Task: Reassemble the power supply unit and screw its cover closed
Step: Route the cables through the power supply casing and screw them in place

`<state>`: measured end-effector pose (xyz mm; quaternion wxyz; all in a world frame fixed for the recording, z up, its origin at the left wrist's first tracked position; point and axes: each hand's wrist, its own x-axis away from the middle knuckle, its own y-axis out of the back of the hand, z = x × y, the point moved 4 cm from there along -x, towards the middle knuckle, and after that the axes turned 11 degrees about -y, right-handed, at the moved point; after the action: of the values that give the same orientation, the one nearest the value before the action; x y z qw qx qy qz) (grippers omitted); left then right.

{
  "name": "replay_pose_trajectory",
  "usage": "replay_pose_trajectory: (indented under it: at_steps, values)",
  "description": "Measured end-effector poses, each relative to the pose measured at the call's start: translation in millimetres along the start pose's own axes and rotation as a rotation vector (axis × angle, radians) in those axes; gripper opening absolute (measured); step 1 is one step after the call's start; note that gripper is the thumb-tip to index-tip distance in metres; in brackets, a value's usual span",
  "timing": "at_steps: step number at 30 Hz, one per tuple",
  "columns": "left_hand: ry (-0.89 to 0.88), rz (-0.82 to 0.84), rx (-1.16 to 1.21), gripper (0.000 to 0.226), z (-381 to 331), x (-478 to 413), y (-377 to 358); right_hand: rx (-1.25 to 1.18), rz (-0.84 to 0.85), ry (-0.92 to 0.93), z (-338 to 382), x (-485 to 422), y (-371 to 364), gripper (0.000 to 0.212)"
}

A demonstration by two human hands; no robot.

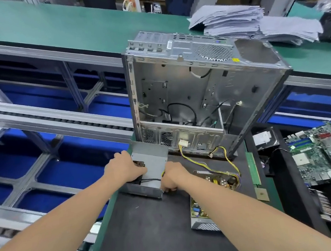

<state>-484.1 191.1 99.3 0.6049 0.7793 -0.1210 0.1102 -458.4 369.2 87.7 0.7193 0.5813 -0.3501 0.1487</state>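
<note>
L hand: held left wall of grey sheet-metal PSU shell, prob steadying.
R hand: gripped its near-right corner.
Board: wired green circuit board lay just right, on black mat, uncovered.

Electronics assembly workshop: conveyor line is stretching at 9 o'clock, gutted computer case standing at 12, motherboard lying at 3.
</note>
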Motion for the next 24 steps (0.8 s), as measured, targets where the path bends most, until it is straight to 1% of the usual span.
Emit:
replay_pose_trajectory:
  at_steps: [1, 3, 6, 8, 11, 13, 15, 17, 19, 21, 22, 24]
  values:
    - [-0.004, -0.02, 0.021, 0.077, 0.3, 0.2, 3.1, -0.065, -0.027, -0.011, -2.8, 0.0, 0.9, 0.024]
    - [-0.011, -0.044, 0.059, 0.073, 0.0, 0.6, 9.8, -0.21, -0.042, -0.025, -8.8, -0.3, 4.3, 0.02]
    - [-0.02, -0.039, 0.167, 0.059, -4.0, 0.5, 22.3, -0.368, -0.009, -0.011, -15.6, 2.9, 13.9, 0.014]
    - [-0.048, -0.034, 0.256, 0.052, -8.9, -0.1, 31.8, -0.426, 0.024, 0.023, -17.3, 10.8, 23.2, 0.011]
    - [-0.1, -0.023, 0.37, 0.049, -20.7, -0.5, 43.3, -0.454, 0.036, 0.077, -24.0, 25.7, 42.7, 0.006]
    - [-0.087, 0.002, 0.441, 0.052, -31.1, 2.8, 47.6, -0.423, 0.01, 0.118, -34.6, 34.0, 58.0, 0.013]
    - [-0.105, 0.07, 0.536, 0.054, -47.4, 10.1, 48.6, -0.41, -0.01, 0.163, -51.2, 40.6, 72.2, 0.021]
    - [-0.181, 0.191, 0.635, 0.056, -71.9, 22.1, 44.6, -0.429, 0.006, 0.207, -74.0, 46.0, 83.9, 0.021]
    - [-0.244, 0.29, 0.718, 0.067, -97.4, 35.4, 34.0, -0.434, 0.052, 0.245, -100.5, 50.8, 92.5, 0.02]
    - [-0.271, 0.315, 0.725, 0.082, -119.2, 46.9, 19.9, -0.433, 0.093, 0.259, -127.7, 53.9, 98.4, 0.019]
    - [-0.296, 0.324, 0.696, 0.084, -128.8, 51.7, 12.9, -0.427, 0.102, 0.257, -140.3, 54.9, 100.1, 0.018]
    - [-0.377, 0.339, 0.62, 0.079, -146.6, 59.4, 0.1, -0.42, 0.123, 0.247, -162.1, 57.9, 99.9, 0.018]
